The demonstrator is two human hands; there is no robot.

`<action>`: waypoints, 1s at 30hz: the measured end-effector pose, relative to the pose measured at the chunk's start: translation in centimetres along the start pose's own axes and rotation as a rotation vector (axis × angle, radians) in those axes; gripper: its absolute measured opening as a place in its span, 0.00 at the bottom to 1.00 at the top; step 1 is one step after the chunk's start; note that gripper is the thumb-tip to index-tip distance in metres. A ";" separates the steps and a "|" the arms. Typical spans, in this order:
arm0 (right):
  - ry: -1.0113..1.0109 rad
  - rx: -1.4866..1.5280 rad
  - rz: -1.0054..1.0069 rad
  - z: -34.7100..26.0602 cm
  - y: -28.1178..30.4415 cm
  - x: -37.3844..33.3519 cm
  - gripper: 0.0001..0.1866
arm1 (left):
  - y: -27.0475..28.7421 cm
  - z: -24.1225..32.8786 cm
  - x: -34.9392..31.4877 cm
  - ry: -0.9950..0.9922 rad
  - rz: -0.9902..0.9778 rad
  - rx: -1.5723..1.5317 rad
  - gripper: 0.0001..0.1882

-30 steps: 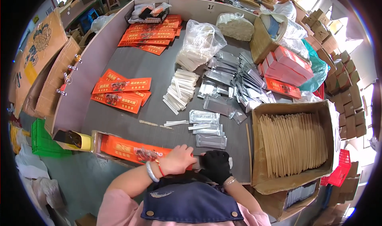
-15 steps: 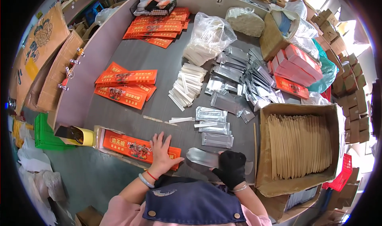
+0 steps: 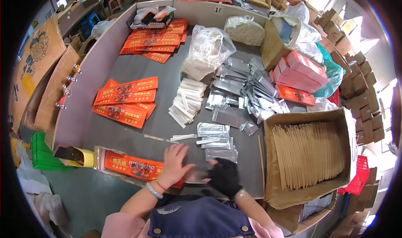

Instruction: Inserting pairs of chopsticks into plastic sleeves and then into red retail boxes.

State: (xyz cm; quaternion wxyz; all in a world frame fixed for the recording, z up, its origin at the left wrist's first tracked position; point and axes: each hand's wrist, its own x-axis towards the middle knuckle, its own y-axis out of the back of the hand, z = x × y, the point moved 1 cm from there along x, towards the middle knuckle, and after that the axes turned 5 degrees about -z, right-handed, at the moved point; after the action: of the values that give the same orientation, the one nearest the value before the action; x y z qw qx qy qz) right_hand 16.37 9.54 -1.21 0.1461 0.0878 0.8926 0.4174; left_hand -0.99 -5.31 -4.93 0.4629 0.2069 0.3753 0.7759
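Observation:
My left hand [image 3: 175,164] rests with fingers spread on the right part of a red printed paper sleeve [image 3: 136,164], which lies in a narrow cardboard tray [image 3: 99,157] at the near edge. To its right, my right hand [image 3: 226,177] wears a black fingerless glove and is blurred by motion. A smeared silver packet [image 3: 196,176] shows at its fingertips, between the two hands. Just beyond lie small stacks of silver packets [image 3: 213,130], with a few white paper-wrapped strips [image 3: 183,137] beside them.
Red sleeves [image 3: 125,96] lie at left, more behind. White strips [image 3: 187,102], a clear bag [image 3: 209,49] and a silver packet heap [image 3: 234,85] fill the middle. A carton of wooden chopsticks [image 3: 310,154] stands at right. A person [image 3: 296,7] is at the far right.
My right hand has moved left toward my left hand, and the silver packet has shifted left with it. My left hand stays on the red sleeve. The whole view has tilted slightly.

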 end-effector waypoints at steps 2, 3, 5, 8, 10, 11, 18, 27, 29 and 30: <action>-0.069 -0.216 0.564 4.6 2.0 -3.9 0.26 | -0.6 2.8 4.3 -0.221 0.160 -0.105 0.19; -0.224 -0.159 0.571 7.2 3.4 -5.7 0.26 | -0.8 3.3 5.7 -0.231 0.164 -0.109 0.19; -0.622 -0.268 0.689 12.4 4.9 -9.9 0.23 | -2.2 3.2 8.4 -0.111 0.098 0.140 0.12; -0.855 -0.441 0.745 15.1 5.6 -13.9 0.17 | -3.2 2.0 9.7 -0.169 0.095 0.207 0.08; -0.923 -0.416 0.716 15.5 5.5 -14.2 0.17 | -3.0 2.4 10.2 -0.218 0.102 0.203 0.08; -1.010 -0.388 0.627 15.3 5.9 -13.7 0.16 | -2.9 2.6 10.4 -0.254 0.114 0.197 0.09; -1.067 -0.479 0.554 16.5 4.5 -13.3 0.16 | -2.2 2.3 13.7 -0.154 -0.062 0.269 0.20; -1.106 -0.515 0.549 17.0 4.0 -14.0 0.11 | -1.7 3.3 15.1 -0.103 -0.144 0.273 0.16; -0.924 -0.389 0.880 16.4 4.4 -13.9 0.12 | -1.6 3.0 15.0 -0.095 -0.129 0.309 0.15; -0.890 -0.194 0.942 16.3 4.6 -13.6 0.13 | -1.8 2.4 14.8 -0.133 -0.095 0.231 0.15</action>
State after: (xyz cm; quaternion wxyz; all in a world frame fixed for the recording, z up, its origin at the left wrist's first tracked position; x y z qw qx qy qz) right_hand 34.82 20.44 -5.03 0.3101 0.6202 0.5712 0.4393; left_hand -5.55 9.10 -5.15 0.4961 0.2915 0.4399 0.6895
